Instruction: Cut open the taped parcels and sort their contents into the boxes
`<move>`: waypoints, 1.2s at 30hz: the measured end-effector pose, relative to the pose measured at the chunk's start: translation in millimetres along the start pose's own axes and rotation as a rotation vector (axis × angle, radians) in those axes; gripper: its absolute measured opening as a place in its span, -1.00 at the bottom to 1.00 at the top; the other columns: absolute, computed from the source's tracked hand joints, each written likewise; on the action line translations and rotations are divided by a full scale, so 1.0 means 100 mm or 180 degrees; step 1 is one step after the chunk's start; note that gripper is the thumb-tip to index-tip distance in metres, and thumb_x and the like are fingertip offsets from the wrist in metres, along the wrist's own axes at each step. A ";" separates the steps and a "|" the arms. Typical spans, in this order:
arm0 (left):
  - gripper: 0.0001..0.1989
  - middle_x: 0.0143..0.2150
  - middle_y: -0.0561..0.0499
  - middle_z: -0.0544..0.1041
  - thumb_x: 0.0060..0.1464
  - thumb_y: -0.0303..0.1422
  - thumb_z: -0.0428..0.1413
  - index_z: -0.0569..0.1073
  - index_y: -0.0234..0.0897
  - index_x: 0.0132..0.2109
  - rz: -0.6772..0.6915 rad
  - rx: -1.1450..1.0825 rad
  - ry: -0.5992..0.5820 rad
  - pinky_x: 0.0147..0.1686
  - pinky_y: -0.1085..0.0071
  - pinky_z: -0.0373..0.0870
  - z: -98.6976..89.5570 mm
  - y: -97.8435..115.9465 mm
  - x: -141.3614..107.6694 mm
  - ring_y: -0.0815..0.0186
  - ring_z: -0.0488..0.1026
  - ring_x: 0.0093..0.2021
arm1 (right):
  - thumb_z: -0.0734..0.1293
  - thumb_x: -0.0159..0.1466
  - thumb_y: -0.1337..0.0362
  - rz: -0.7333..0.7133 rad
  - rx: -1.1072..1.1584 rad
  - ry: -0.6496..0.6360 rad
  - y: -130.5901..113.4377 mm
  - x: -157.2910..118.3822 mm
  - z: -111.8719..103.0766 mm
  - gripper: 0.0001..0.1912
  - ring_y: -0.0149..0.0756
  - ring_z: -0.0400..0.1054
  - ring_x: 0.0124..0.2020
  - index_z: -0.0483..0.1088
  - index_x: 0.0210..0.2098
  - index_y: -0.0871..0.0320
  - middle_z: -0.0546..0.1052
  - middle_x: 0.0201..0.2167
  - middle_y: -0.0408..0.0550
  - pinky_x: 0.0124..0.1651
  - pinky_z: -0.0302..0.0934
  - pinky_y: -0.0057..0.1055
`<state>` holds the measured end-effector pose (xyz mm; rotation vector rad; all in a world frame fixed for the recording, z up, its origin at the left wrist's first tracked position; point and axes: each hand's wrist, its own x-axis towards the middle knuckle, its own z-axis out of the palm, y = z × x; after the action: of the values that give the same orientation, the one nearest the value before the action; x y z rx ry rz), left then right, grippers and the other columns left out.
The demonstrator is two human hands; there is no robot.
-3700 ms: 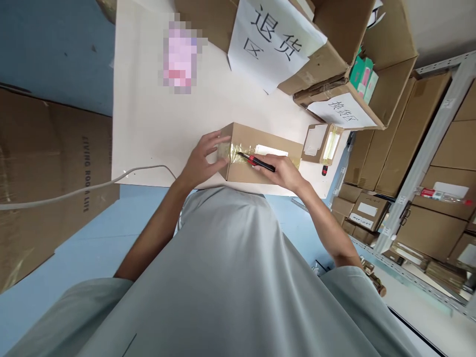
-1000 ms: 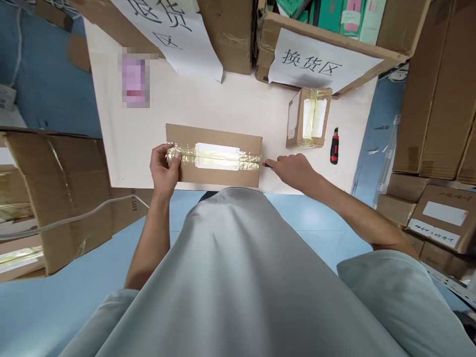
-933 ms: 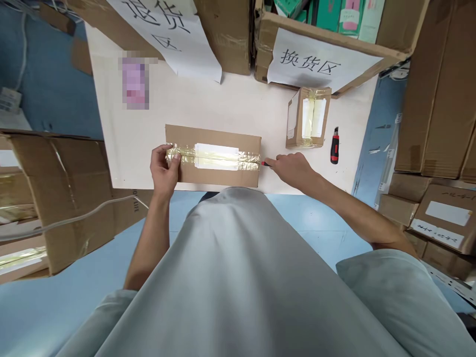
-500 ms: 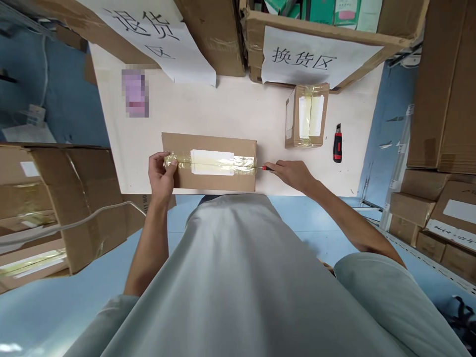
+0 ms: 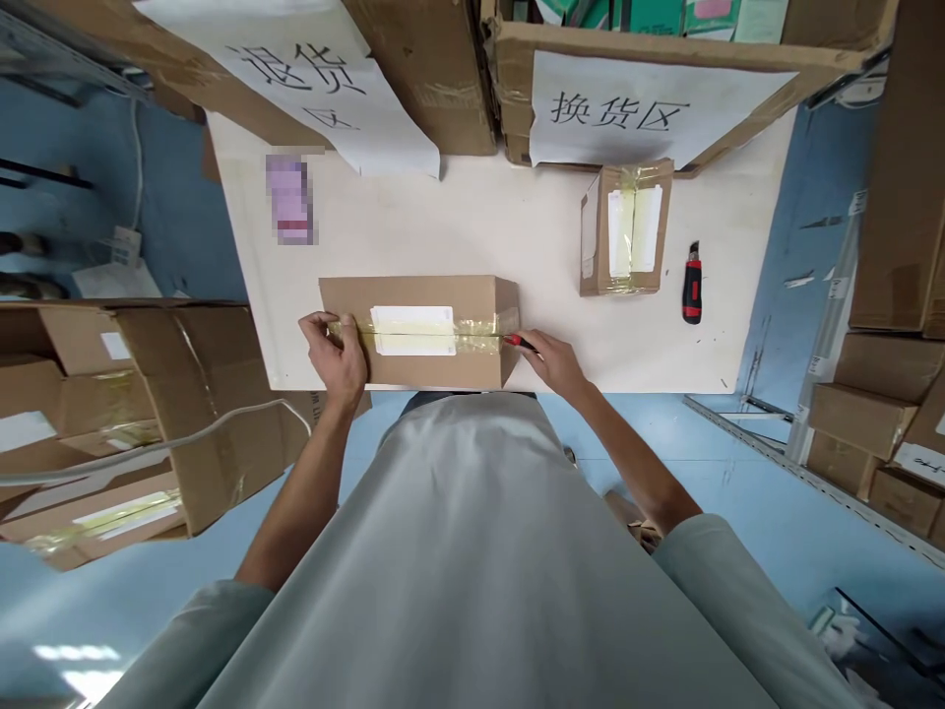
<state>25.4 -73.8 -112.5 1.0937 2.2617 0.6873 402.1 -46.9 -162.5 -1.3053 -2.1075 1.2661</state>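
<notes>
A long cardboard box (image 5: 420,369) lies near the front edge of the pale table (image 5: 509,226), sealed by yellowish tape with a white label (image 5: 411,329) on top. My left hand (image 5: 336,350) grips the box's left end, thumb on the tape. My right hand (image 5: 550,359) holds a red-and-black utility knife (image 5: 519,342) at the box's right end, its tip at the tape seam.
A smaller taped box (image 5: 627,231) stands on the table to the right, with a second red utility knife (image 5: 692,284) beside it. Two large cartons with paper signs (image 5: 624,113) line the back. Open cartons (image 5: 133,404) sit left; stacked boxes (image 5: 886,394) fill shelves right.
The knife travelled along the tape seam from the box's left part to its right end. My left hand kept hold of the left end.
</notes>
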 end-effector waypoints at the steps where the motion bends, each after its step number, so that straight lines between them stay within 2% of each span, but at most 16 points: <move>1: -0.42 -0.04 0.05 0.38 0.42 0.32 -0.04 0.08 -0.09 -0.14 0.0029 0.0055 0.0120 0.05 0.22 0.34 -0.04 -0.02 0.01 0.24 0.47 0.15 | 0.12 0.70 -0.05 -0.0017 0.0121 0.0062 -0.08 0.00 0.07 -0.48 -0.16 0.63 0.11 0.56 0.31 0.07 0.73 0.13 0.10 0.21 0.46 -0.32; 2: -0.40 -0.08 0.06 0.36 0.43 0.34 -0.07 0.08 -0.10 -0.15 0.0058 0.0137 0.0240 0.04 0.23 0.32 -0.08 -0.05 0.03 0.26 0.48 0.16 | 0.13 0.70 -0.05 -0.0011 0.0234 0.0132 -0.15 0.00 0.14 -0.48 -0.14 0.63 0.15 0.56 0.31 0.06 0.73 0.16 0.10 0.24 0.46 -0.30; 4: -0.42 -0.11 0.08 0.31 0.51 0.31 -0.17 0.06 -0.10 -0.17 0.0076 0.0285 0.0175 0.02 0.22 0.25 -0.16 -0.11 0.06 0.26 0.48 0.23 | 0.13 0.68 -0.08 0.0142 0.0447 0.0363 -0.26 -0.05 0.24 -0.47 -0.13 0.64 0.15 0.56 0.28 0.06 0.73 0.15 0.11 0.25 0.48 -0.26; 7: -0.46 -0.13 0.07 0.33 0.60 0.21 -0.19 0.07 -0.12 -0.19 0.0018 0.0302 0.0184 -0.01 0.23 0.20 -0.24 -0.26 0.13 0.29 0.48 0.30 | 0.13 0.65 -0.11 0.0711 0.0679 0.0918 -0.33 -0.15 0.33 -0.46 -0.11 0.64 0.14 0.53 0.28 0.07 0.72 0.16 0.13 0.25 0.49 -0.22; 9: -0.45 -0.11 0.05 0.40 0.57 0.23 -0.09 0.12 -0.14 -0.18 0.0052 0.0070 0.0306 -0.02 0.27 0.30 -0.28 -0.40 0.20 0.28 0.53 0.24 | 0.14 0.64 -0.13 0.1077 0.0715 0.1179 -0.35 -0.19 0.39 -0.44 -0.10 0.64 0.11 0.50 0.28 0.10 0.71 0.16 0.15 0.24 0.48 -0.20; 12: -0.49 0.00 -0.06 0.54 0.45 0.23 0.05 0.24 -0.13 -0.10 0.0178 -0.0411 0.0475 0.03 0.25 0.51 -0.31 -0.61 0.30 0.20 0.61 0.06 | 0.15 0.60 -0.18 0.1397 0.0714 0.1112 -0.46 -0.16 0.54 -0.40 -0.13 0.62 -0.03 0.49 0.28 0.12 0.73 0.06 0.11 0.16 0.49 -0.20; 14: -0.56 0.16 -0.17 0.59 0.46 0.15 0.06 0.30 -0.13 -0.01 0.0242 -0.0606 0.0462 0.14 0.18 0.57 -0.33 -0.73 0.34 0.14 0.62 0.12 | 0.16 0.58 -0.20 0.1489 0.0729 0.1096 -0.59 -0.10 0.65 -0.38 -0.13 0.61 -0.06 0.49 0.29 0.11 0.74 0.04 0.09 0.13 0.49 -0.21; 16: -0.64 0.36 -0.24 0.54 0.49 0.07 0.05 0.35 -0.12 0.03 0.0361 -0.0628 0.0488 0.31 0.09 0.52 -0.34 -0.83 0.35 0.08 0.55 0.34 | 0.16 0.57 -0.21 0.1530 0.0656 0.1210 -0.76 -0.05 0.72 -0.37 -0.12 0.61 -0.01 0.49 0.30 0.10 0.73 0.07 0.09 0.13 0.49 -0.22; 18: -0.71 0.48 -0.22 0.46 0.50 0.00 0.06 0.40 -0.09 0.04 0.0536 -0.0531 0.0612 0.49 0.02 0.36 -0.29 -0.92 0.35 0.05 0.40 0.52 | 0.18 0.57 -0.20 0.1521 0.0451 0.1342 -0.95 -0.02 0.69 -0.38 -0.08 0.61 0.05 0.51 0.30 0.10 0.72 0.11 0.12 0.13 0.49 -0.22; 21: -0.77 0.46 -0.21 0.45 0.53 -0.07 0.04 0.44 -0.08 0.04 0.0655 -0.0488 0.0649 0.60 -0.04 0.17 -0.09 -0.99 0.34 0.03 0.33 0.56 | 0.19 0.59 -0.17 0.1444 0.0008 0.1577 -1.23 -0.02 0.49 -0.40 -0.04 0.61 0.16 0.52 0.30 0.11 0.70 0.19 0.17 0.19 0.48 -0.21; 25: -0.79 0.30 -0.32 0.53 0.56 -0.19 -0.04 0.41 -0.16 0.07 0.0430 -0.0759 0.0121 0.51 -0.01 0.29 0.34 -0.88 0.31 0.01 0.44 0.42 | 0.18 0.61 -0.15 0.1403 -0.0701 0.1836 -1.59 0.01 0.14 -0.42 -0.03 0.62 0.20 0.51 0.32 0.08 0.69 0.22 0.17 0.25 0.47 -0.18; 28: -0.76 0.32 -0.34 0.54 0.54 -0.28 -0.04 0.41 -0.22 0.18 0.0286 -0.0909 -0.0572 0.43 0.08 0.36 0.52 -0.72 0.26 0.05 0.49 0.37 | 0.17 0.62 -0.10 0.1363 -0.1069 0.1886 -1.82 0.09 0.04 -0.45 -0.03 0.64 0.16 0.51 0.34 0.07 0.69 0.22 0.18 0.25 0.49 -0.14; 30: -0.73 0.34 -0.33 0.56 0.49 -0.31 0.02 0.42 -0.23 0.23 0.0205 -0.0860 -0.1163 0.35 0.09 0.42 0.51 -0.65 0.26 0.05 0.54 0.28 | 0.16 0.63 -0.07 0.1281 -0.1202 0.1827 -1.94 0.15 0.08 -0.46 -0.01 0.63 0.19 0.51 0.35 0.07 0.68 0.22 0.19 0.28 0.49 -0.11; 32: -0.73 0.28 -0.29 0.62 0.43 -0.32 0.10 0.47 -0.24 0.19 0.0106 -0.0733 -0.1549 0.24 0.09 0.47 0.41 -0.66 0.31 0.04 0.60 0.13 | 0.14 0.65 -0.03 0.1208 -0.1349 0.1755 -2.04 0.19 0.16 -0.47 0.01 0.59 0.26 0.50 0.37 0.07 0.67 0.24 0.20 0.33 0.47 -0.07; 34: -0.80 0.09 -0.22 0.70 0.38 -0.25 0.17 0.52 -0.22 0.05 -0.0032 -0.0573 -0.1527 0.15 0.10 0.50 0.26 -0.71 0.40 0.05 0.62 -0.02 | 0.12 0.66 0.00 0.1177 -0.1562 0.1754 -2.12 0.20 0.24 -0.47 0.00 0.55 0.32 0.51 0.38 0.05 0.63 0.27 0.22 0.37 0.46 -0.06; 36: -0.76 -0.17 -0.14 0.70 0.37 -0.12 0.20 0.54 -0.20 -0.15 -0.0117 -0.0518 -0.1311 0.06 0.12 0.52 0.06 -0.76 0.51 0.07 0.60 -0.15 | 0.11 0.67 0.00 0.1186 -0.1814 0.1872 -2.21 0.18 0.29 -0.47 0.00 0.52 0.36 0.52 0.37 0.06 0.60 0.29 0.24 0.38 0.45 -0.06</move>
<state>-39.3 -72.3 -177.7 1.0064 1.8385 0.5599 256.3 -84.5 2.4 -2.0690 -1.8824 0.2816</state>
